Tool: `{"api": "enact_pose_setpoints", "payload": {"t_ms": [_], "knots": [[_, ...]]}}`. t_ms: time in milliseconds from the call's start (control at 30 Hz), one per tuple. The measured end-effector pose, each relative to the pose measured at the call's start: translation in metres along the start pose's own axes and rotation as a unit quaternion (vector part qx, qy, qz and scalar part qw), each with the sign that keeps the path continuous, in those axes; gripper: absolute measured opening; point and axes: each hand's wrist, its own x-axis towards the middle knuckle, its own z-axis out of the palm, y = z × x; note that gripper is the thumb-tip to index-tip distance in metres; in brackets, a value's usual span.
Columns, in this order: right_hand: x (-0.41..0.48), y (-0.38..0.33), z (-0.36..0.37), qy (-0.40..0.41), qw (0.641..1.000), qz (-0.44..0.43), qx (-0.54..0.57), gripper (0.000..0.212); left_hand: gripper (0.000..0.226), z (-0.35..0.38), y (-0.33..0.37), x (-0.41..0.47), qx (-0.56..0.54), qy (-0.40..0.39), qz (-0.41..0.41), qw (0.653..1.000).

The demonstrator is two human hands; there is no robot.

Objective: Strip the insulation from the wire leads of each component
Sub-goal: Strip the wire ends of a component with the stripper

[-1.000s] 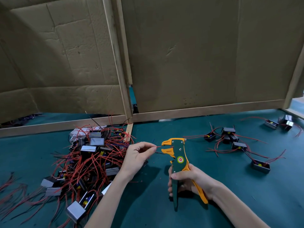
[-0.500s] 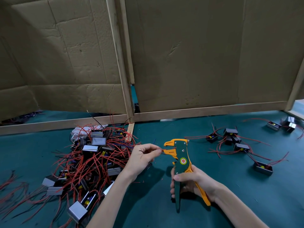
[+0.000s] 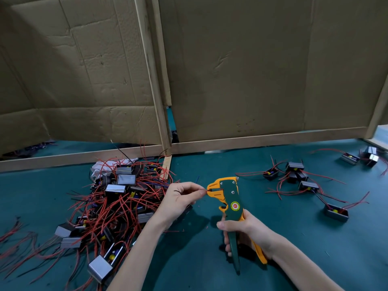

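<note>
My right hand [image 3: 245,233] grips the handles of a green and orange wire stripper [image 3: 231,198], held upright with its jaws pointing left. My left hand [image 3: 180,199] pinches a thin red wire lead [image 3: 205,192] between thumb and fingers, and the lead's tip sits in the stripper's jaws. The component on that lead is mostly hidden under my left hand. A large pile of small metal-cased components with red leads [image 3: 113,202] lies to the left of my left hand.
Several more components with red leads [image 3: 296,177] lie spread on the green mat [image 3: 294,248] to the right, with one [image 3: 336,213] nearer and two at the far right [image 3: 361,158]. Cardboard panels on wooden frames [image 3: 252,80] wall off the back.
My left hand has brought the red lead rightward into the stripper's jaws. The stripper and my right hand stay almost where they were.
</note>
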Motion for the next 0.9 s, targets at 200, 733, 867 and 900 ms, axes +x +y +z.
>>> {"api": "enact_pose_setpoints", "payload": {"t_ms": [200,733,867,900], "knots": [[0.006,0.001,0.005,0.067,0.997,-0.004,0.034,0.028,0.012,0.013,-0.012,0.000,-0.051,-0.016,-0.042,0.998],[0.006,-0.003,-0.007,-0.029,0.987,-0.021,0.159,0.029,0.030,0.020,-0.027,-0.012,0.174,0.088,0.016,0.981],[0.004,-0.002,-0.008,-0.045,0.989,-0.023,0.139,0.031,0.034,0.030,-0.026,-0.009,0.190,0.113,0.040,0.975],[0.004,-0.002,-0.008,-0.052,0.990,-0.022,0.130,0.029,0.032,0.032,-0.026,-0.010,0.178,0.132,0.055,0.974]]}}
